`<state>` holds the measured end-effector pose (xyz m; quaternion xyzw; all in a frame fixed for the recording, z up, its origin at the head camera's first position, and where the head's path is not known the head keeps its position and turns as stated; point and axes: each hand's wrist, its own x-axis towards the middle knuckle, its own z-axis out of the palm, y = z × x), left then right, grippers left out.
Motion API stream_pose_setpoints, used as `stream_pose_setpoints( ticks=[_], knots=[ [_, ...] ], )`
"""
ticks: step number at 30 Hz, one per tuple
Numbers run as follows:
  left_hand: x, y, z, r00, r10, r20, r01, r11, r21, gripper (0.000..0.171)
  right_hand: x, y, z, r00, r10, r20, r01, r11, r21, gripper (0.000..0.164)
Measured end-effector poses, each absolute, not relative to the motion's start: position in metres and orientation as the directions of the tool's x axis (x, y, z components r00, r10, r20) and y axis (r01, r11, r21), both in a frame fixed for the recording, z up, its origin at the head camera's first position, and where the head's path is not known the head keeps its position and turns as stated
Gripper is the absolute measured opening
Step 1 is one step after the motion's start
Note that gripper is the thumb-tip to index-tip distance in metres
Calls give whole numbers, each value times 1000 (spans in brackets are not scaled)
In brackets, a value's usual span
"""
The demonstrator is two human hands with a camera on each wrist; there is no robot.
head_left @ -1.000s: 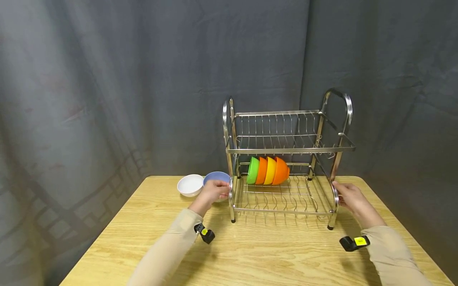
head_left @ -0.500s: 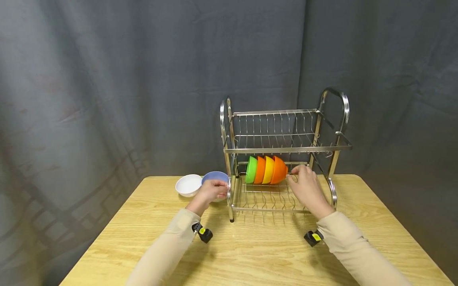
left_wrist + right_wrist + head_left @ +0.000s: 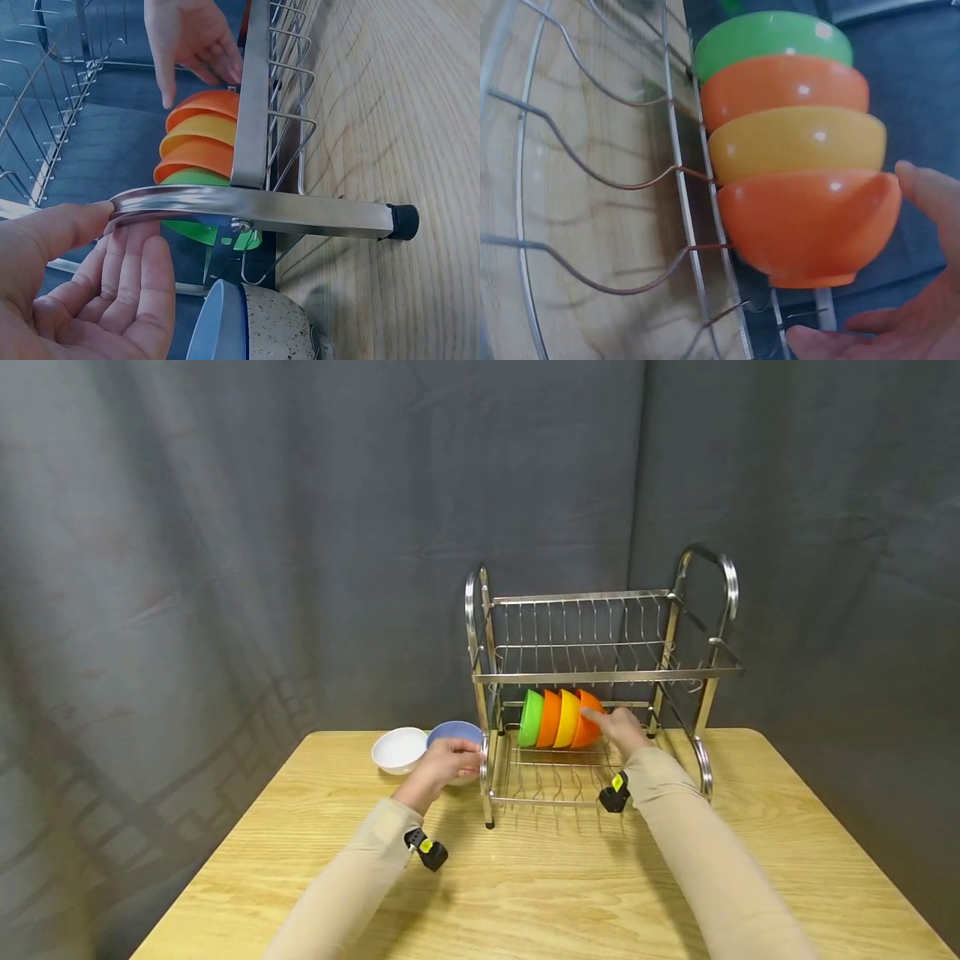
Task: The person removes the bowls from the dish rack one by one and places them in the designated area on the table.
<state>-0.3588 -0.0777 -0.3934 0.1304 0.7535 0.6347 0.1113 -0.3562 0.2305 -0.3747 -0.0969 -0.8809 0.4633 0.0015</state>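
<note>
A two-tier metal dish rack (image 3: 607, 677) stands on the table. In the left wrist view my left hand (image 3: 97, 285) pinches its curved side tube between thumb and fingers. Nested bowls stand on edge on the lower tier: a green bowl (image 3: 531, 718), an orange bowl (image 3: 549, 718), a yellow bowl (image 3: 567, 720) and, rightmost, another orange bowl (image 3: 810, 225). My right hand (image 3: 621, 727) is inside the lower tier at that last bowl. Its thumb is at the bowl's rim in the right wrist view, and the fingers spread apart near the base, not curled round it.
Left of the rack sit a white bowl (image 3: 399, 750) and a blue bowl (image 3: 454, 732), the latter partly hidden behind my left hand. The upper tier's front rail (image 3: 607, 677) runs above my right hand. A grey curtain (image 3: 375, 543) hangs behind the table (image 3: 525, 893).
My right hand has left the rack's right side and moved left into the lower tier, up to the rightmost orange bowl. My left hand stays on the rack's left side.
</note>
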Motion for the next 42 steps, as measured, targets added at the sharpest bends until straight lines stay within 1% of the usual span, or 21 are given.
stream_pose_setpoints(
  ticks=[2,3,8,10,13,17,21,23,25,27,29,31,32,34,36,37,39,40,42],
  knots=[
    [-358,-77,-394,-943,333,2,59,162,985,17,-360,231,-380,-981,175,-82,164,537,-827,49],
    [-358,-77,-395,-944,331,4,64,170,983,17,-361,231,-382,-981,174,-84,165,531,-831,47],
    [-355,-78,-394,-945,326,1,69,200,977,16,-366,229,-386,-986,151,-66,138,537,-833,45],
    [-354,-79,-393,-944,329,1,70,200,977,16,-367,227,-385,-986,161,-48,132,569,-812,46],
    [-355,-79,-392,-942,335,4,71,188,980,19,-367,225,-383,-982,189,-16,133,629,-766,45],
    [-354,-78,-389,-938,346,-2,62,173,983,21,-364,223,-377,-968,244,60,142,727,-672,44],
    [-353,-77,-388,-941,339,-2,60,174,983,19,-354,223,-365,-952,253,173,118,824,-554,51],
    [-355,-76,-390,-944,330,0,63,180,982,18,-345,224,-358,-947,224,230,82,862,-501,52],
    [-355,-76,-388,-946,324,1,65,187,980,18,-335,225,-351,-941,191,279,42,886,-463,49],
    [-356,-76,-388,-947,321,1,65,189,980,17,-324,227,-344,-945,161,285,13,889,-458,47],
    [-356,-76,-387,-949,314,-4,58,188,980,16,-313,230,-336,-954,128,270,-20,874,-486,46],
    [-358,-76,-387,-950,313,-4,54,176,983,16,-302,234,-329,-977,83,195,-44,819,-572,47],
    [-358,-76,-387,-950,313,-6,50,170,984,15,-297,236,-326,-988,45,146,-61,762,-645,49],
    [-359,-75,-387,-950,311,-10,45,167,985,15,-287,240,-321,-997,-54,58,-78,582,-809,54],
    [-360,-75,-388,-949,315,-5,50,167,985,15,-278,244,-320,-989,-147,-31,-22,346,-938,60],
    [-360,-75,-388,-949,316,-4,52,170,984,15,-273,246,-320,-980,-194,-50,5,227,-974,63],
    [-359,-75,-389,-949,316,-11,47,174,984,16,-267,249,-323,-959,-278,-59,55,21,-998,65],
    [-359,-75,-389,-948,317,-12,47,177,983,16,-263,251,-325,-947,-315,-55,75,-53,-996,64],
    [-358,-76,-390,-949,316,-20,38,179,983,16,-258,255,-330,-920,-390,-44,121,-174,-977,56]
  ],
)
